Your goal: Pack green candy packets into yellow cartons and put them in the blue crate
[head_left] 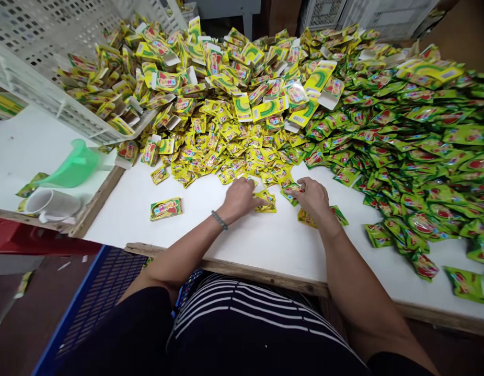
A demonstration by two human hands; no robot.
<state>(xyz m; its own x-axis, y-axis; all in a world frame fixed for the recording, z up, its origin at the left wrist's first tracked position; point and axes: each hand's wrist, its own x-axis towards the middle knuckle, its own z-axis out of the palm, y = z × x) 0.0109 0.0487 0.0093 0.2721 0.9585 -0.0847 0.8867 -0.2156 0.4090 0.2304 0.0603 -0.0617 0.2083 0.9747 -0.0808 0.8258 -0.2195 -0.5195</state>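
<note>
My left hand [240,201] rests at the near edge of a heap of small yellow candy sachets [242,149], its thumb stretched apart from the curled fingers. By that thumb lies a yellow sachet [267,202] on the white table. Thumb and finger of my right hand [313,198] are on a green sachet [291,194]. Partly covered by my right wrist are another yellow sachet [306,218] and a green one [339,215]. A closed yellow-green candy box [165,209] lies flat to the left of my hands.
Green sachets [422,151] are piled high on the right. Yellow cartons [159,78], many with flaps open, spill from a tilted white crate [57,102]. A green scoop [71,167] and white cup [54,203] stand left, beyond a wooden strip [99,201]. Below is a blue crate [87,308].
</note>
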